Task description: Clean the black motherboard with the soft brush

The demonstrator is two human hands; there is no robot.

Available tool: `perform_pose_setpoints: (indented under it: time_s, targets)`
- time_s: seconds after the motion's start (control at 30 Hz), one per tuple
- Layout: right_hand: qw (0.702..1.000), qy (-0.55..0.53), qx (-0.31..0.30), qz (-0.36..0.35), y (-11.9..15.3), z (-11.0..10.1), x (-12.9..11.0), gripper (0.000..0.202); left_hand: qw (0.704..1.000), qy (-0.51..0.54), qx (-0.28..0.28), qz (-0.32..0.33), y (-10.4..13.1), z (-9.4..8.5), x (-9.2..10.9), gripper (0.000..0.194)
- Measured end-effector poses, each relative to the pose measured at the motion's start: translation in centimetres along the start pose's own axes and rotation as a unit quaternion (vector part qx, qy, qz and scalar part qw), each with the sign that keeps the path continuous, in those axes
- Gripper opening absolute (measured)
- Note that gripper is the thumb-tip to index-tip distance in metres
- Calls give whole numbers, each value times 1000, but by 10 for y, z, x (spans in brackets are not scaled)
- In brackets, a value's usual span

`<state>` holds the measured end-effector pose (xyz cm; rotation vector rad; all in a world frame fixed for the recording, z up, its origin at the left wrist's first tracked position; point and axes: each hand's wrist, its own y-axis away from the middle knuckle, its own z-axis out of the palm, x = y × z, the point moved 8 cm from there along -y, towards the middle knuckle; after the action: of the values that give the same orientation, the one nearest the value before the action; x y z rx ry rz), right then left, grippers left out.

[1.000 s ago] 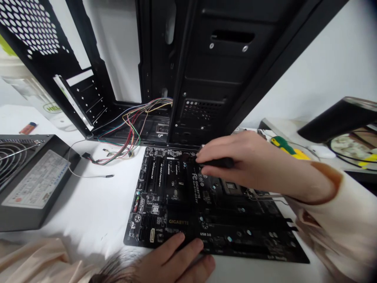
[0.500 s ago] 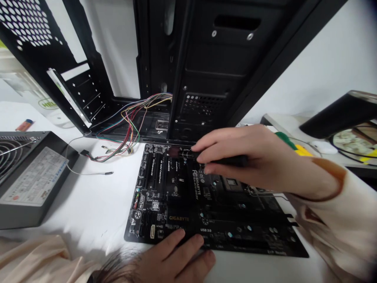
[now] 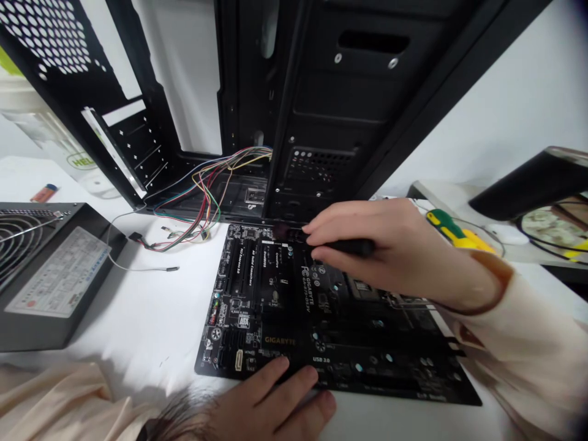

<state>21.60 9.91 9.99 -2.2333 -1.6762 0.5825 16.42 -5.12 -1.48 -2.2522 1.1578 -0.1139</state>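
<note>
The right hand (image 3: 388, 245) is grasping a dark tool (image 3: 353, 247) above the far part of the circuit board (image 3: 282, 321), its long axis running roughly left to right with the handle end pointing right, while the left hand (image 3: 275, 407) lies with fingers spread and relaxed on the near edge. The board lies flat on the desk (image 3: 142, 312), its longer side also running left to right, before the computer case (image 3: 340, 104), which stands open and contains a bundle of coloured wires (image 3: 209, 190) spilling out from its bottom.

A black GIGABYTE motherboard (image 3: 331, 324) lies flat, a black tool (image 3: 353, 247) over it.
</note>
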Motion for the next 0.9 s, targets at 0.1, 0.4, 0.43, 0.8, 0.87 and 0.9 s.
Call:
perform_pose_setpoints:
  time_s: [0.1, 0.4, 0.43, 0.8, 0.87, 0.9]
  targets:
    - [1000, 7, 1, 17, 0, 8, 5, 12, 1000, 4, -4, 2, -1, 1, 0, 35]
    - [999, -48, 5, -8, -1, 23, -2, 13, 1000, 23, 8, -14, -2, -1, -2, 35]
    - [999, -47, -6, -3, -1, 25, -2, 14, 1000, 22, 1, -10, -1, -1, -1, 33]
    - [998, -56, -10, -6, -1, 32, -4, 11, 1000, 8, -22, 7, 1, 4, 1, 31]
    - [997, -63, -35, -7, -1, 37, -6, 11, 1000, 6, -23, 9, -1, 3, 1, 31]
    - [997, -71, -39, -11, -1, 39, -8, 11, 1000, 9, -22, 5, -1, 3, 0, 32]
